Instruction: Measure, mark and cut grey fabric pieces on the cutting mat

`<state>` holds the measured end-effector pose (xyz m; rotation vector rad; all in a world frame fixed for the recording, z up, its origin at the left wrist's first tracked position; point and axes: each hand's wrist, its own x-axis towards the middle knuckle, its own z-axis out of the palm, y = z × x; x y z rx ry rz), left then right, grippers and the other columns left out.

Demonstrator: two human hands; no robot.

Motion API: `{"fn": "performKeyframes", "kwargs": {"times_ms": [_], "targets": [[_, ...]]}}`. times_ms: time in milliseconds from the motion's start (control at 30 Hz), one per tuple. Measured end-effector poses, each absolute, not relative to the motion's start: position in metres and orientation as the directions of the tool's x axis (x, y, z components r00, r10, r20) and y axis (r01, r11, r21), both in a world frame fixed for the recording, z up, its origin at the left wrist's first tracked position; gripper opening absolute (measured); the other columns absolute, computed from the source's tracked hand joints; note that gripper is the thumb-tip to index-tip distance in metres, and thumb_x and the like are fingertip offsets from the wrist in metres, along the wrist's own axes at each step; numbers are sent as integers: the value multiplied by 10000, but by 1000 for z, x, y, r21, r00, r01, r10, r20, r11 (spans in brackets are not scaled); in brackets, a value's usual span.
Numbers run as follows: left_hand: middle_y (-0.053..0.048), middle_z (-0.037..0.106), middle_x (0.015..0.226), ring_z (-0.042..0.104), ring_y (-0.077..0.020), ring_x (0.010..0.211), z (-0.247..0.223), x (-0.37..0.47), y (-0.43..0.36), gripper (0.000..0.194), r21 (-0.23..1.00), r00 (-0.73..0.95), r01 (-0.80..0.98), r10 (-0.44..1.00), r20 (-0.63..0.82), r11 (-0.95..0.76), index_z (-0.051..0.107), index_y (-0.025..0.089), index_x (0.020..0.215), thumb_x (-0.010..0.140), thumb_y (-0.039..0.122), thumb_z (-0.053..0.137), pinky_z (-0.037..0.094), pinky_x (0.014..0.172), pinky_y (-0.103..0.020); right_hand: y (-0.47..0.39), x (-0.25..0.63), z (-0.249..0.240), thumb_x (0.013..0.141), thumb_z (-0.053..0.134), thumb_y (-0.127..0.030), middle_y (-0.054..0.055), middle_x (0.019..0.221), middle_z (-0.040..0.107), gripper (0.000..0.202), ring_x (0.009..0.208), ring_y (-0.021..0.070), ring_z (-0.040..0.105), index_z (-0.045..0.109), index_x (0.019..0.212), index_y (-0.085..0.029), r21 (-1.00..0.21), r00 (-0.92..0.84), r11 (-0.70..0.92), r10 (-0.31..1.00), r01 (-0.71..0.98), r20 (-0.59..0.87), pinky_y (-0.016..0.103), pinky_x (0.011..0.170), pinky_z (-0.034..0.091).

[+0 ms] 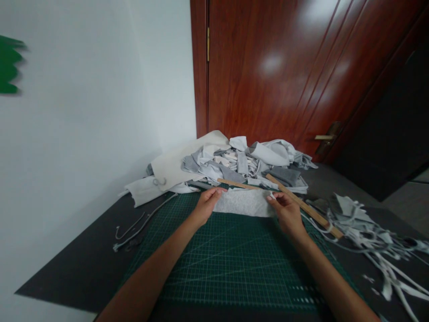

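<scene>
A light grey strip of fabric is stretched sideways between my two hands, near the far part of a green cutting mat. My left hand pinches its left end between thumb and fingers. At the other end, my right hand has its fingers closed on the upper right corner. Just behind the strip, a thin wooden strip shows in part. A longer wooden ruler-like bar lies slanting behind and to the right of my right hand.
A heap of grey and white fabric pieces lies at the back of the dark table, against a brown door. Tangled fabric scraps cover the right side. Thin cords lie at the left, beside a white wall.
</scene>
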<state>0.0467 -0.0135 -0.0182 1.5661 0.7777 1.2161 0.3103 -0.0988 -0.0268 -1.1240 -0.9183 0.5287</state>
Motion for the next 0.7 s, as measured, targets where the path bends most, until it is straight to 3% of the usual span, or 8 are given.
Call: {"fn": "performKeyframes", "kwargs": {"times_ms": [333, 567, 700], "targets": [[-107, 767, 1103, 673, -275, 1035, -21, 47, -14, 568, 948, 435, -83, 844, 313, -308, 777, 171, 1031, 855, 693, 640, 485, 907, -343, -100, 310, -22, 568, 926, -555, -24, 678, 591, 444, 632, 159, 520, 632, 706, -253, -931, 555, 364, 782, -35, 285, 297, 591, 405], [-79, 778, 912, 671, -253, 880, -27, 45, -10, 569, 927, 553, 46, 782, 287, -372, 794, 168, 909, 837, 711, 640, 488, 805, -325, -103, 314, -17, 541, 950, -541, -18, 641, 602, 442, 596, 156, 523, 643, 654, -243, -960, 453, 278, 861, -35, 233, 294, 556, 412], [-25, 682, 738, 573, -181, 698, -30, 45, -12, 555, 903, 666, 138, 713, 219, -406, 759, 156, 838, 878, 684, 591, 407, 653, -266, -102, 319, -20, 548, 946, -556, -4, 637, 620, 447, 586, 171, 538, 645, 657, -243, -970, 421, 233, 888, -67, 184, 301, 530, 414]]}}
